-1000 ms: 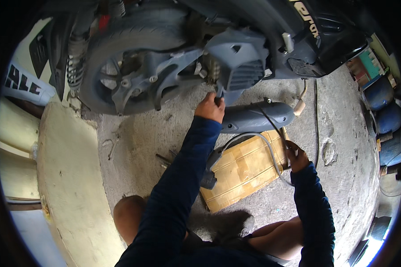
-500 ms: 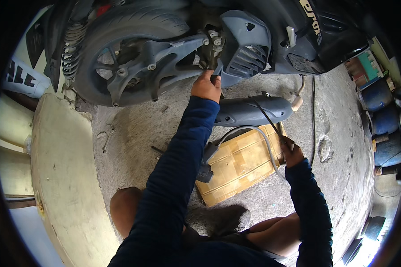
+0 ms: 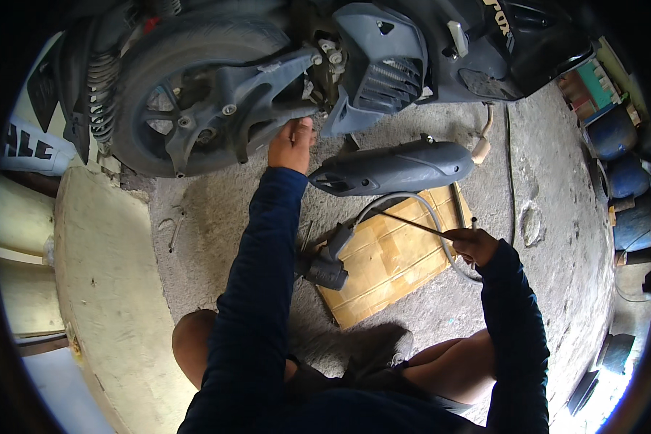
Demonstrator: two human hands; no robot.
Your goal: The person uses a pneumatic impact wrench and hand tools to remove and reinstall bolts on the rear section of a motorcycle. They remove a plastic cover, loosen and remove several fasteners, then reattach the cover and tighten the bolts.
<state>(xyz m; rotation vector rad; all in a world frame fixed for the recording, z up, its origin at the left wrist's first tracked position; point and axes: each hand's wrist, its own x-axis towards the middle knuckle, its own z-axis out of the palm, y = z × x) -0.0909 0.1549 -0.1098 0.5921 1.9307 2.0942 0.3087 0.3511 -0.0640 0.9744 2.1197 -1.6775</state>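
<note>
My right hand (image 3: 476,246) is closed around a long thin dark rod tool (image 3: 416,226), whose handle end is mostly hidden in the fist. The rod points left over a flattened cardboard piece (image 3: 383,271). My left hand (image 3: 291,147) is at the lower edge of the motor scooter's grey swingarm (image 3: 257,94), fingers curled inward; whatever they may hold is hidden. Right of that hand, a grey exhaust muffler (image 3: 394,168) lies on the floor. A black power tool (image 3: 328,271) with a grey hose (image 3: 435,224) rests at the cardboard's left side.
The scooter's rear wheel (image 3: 134,108) and spring shock (image 3: 101,94) are at the far left. A pale concrete ledge (image 3: 112,275) runs along the left. Blue drums (image 3: 626,177) line the right side. A small metal tool (image 3: 175,230) lies near the ledge.
My left hand has moved left, away from the bracket beside the grey cover, to the swingarm's lower edge. The rod in my right hand has swung down from the muffler to point left.
</note>
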